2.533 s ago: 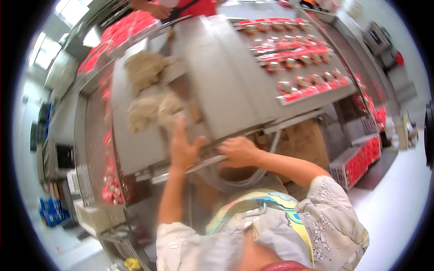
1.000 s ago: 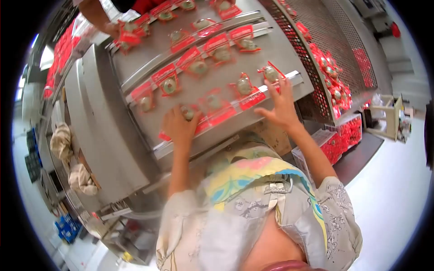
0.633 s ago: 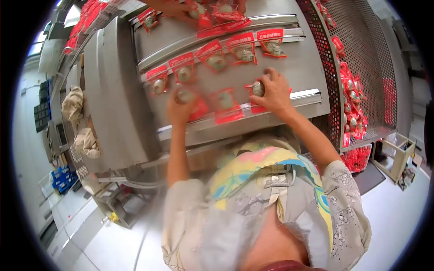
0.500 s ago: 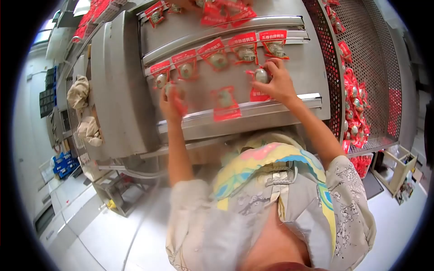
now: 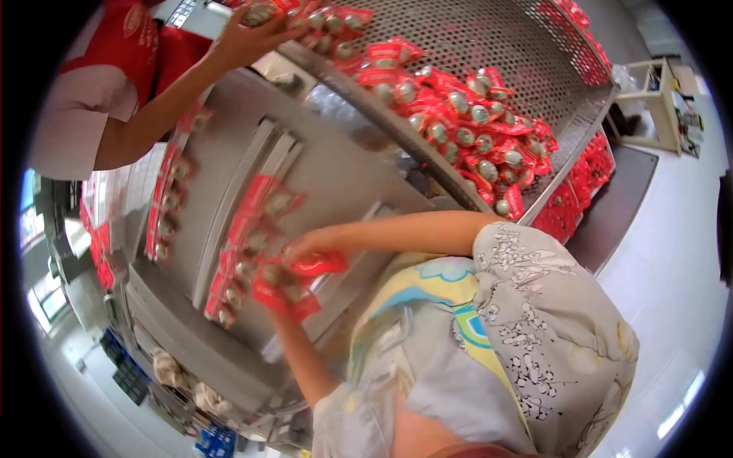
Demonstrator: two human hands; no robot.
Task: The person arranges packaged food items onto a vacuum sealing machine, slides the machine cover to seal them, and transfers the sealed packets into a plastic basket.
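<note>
My right hand [image 5: 307, 246], fingers curled and smeared by motion, grips a red packaged egg [image 5: 324, 264] over the metal machine bed. Close below it, my left hand [image 5: 284, 319] is closed on another red packaged egg [image 5: 281, 291], which hides most of its fingers. Beside both hands, a row of red packaged eggs [image 5: 243, 269] lies along a metal sealing bar [image 5: 233, 206]. Each packet has a clear window with a pale greenish egg inside.
A perforated metal tray [image 5: 450, 46] at upper right holds a heap of packaged eggs [image 5: 489, 137]. Across the machine, a co-worker in a red apron [image 5: 130, 46] has a hand [image 5: 248, 40] on a packet. Another row of packets [image 5: 169, 200] lies farther left.
The view has swung right, bringing the tray and co-worker into sight. My hands, apart before, are now close together. The loose packet that lay between them is no longer seen there.
</note>
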